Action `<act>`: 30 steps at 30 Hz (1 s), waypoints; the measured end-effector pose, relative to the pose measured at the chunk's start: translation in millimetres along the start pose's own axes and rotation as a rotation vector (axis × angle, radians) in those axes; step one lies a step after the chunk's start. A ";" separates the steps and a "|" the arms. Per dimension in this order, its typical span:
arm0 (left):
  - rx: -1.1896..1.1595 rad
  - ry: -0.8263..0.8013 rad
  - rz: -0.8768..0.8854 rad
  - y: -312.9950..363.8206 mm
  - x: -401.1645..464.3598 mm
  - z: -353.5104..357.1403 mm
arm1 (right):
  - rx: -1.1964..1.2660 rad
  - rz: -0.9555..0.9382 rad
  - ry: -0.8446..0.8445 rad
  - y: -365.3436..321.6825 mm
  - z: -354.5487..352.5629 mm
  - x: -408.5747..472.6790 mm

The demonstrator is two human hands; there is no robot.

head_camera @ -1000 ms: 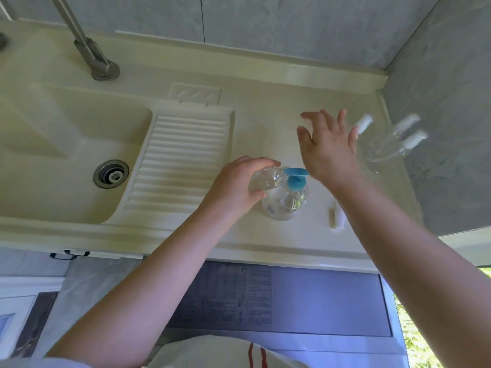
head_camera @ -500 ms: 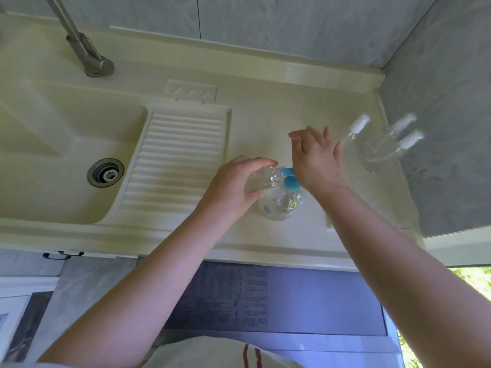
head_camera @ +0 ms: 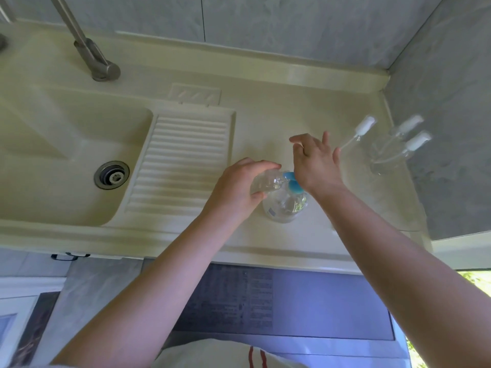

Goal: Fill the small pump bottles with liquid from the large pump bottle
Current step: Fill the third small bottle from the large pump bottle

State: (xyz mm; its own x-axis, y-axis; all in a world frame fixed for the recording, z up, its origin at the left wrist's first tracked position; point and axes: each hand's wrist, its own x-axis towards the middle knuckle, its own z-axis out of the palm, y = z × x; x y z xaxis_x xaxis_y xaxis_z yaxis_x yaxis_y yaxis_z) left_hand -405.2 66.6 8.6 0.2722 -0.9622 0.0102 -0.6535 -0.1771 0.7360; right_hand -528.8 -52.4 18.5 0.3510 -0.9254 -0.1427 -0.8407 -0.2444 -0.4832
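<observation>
Near the front edge of the cream desk (head_camera: 305, 107), right of the ribbed drainboard (head_camera: 183, 160), stands the large pump bottle (head_camera: 285, 208), clear with a blue pump head (head_camera: 293, 183). The left hand (head_camera: 239, 187) grips a small clear bottle (head_camera: 265, 181), its fingers curled round it and its mouth tilted up against the blue spout. The right hand (head_camera: 316, 166) rests its heel on top of the pump head; its fingers (head_camera: 305, 142) are spread and loosely extended, holding nothing. At the far right, close to the grey side wall (head_camera: 446, 128), three more small pump bottles (head_camera: 393, 147) stand together, each clear with a white pump top; they are blurred, so their liquid level cannot be told. To the left lies the sink basin (head_camera: 53, 160) with its metal drain (head_camera: 111, 175), and a metal tap (head_camera: 93, 57) rises behind it. A white cloth with red stripes (head_camera: 228, 354) shows at the bottom edge.
</observation>
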 end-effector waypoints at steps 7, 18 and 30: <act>-0.030 0.015 0.009 1.1 -0.9 -2.9 | -0.032 -0.033 0.013 -6.8 -15.8 7.4; -0.021 -0.009 0.001 3.8 0.2 -3.9 | -0.027 0.003 0.001 -3.0 -17.3 10.1; -0.025 -0.027 0.000 3.5 1.5 -5.9 | -0.094 -0.091 0.132 0.3 -12.2 7.4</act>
State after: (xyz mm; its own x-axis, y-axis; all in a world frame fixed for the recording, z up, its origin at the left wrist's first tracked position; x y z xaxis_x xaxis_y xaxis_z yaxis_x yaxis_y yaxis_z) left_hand -402.9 65.8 15.2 0.2529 -0.9675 -0.0075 -0.6358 -0.1720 0.7524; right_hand -531.6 -62.8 27.8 0.3749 -0.9269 0.0156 -0.8451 -0.3486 -0.4053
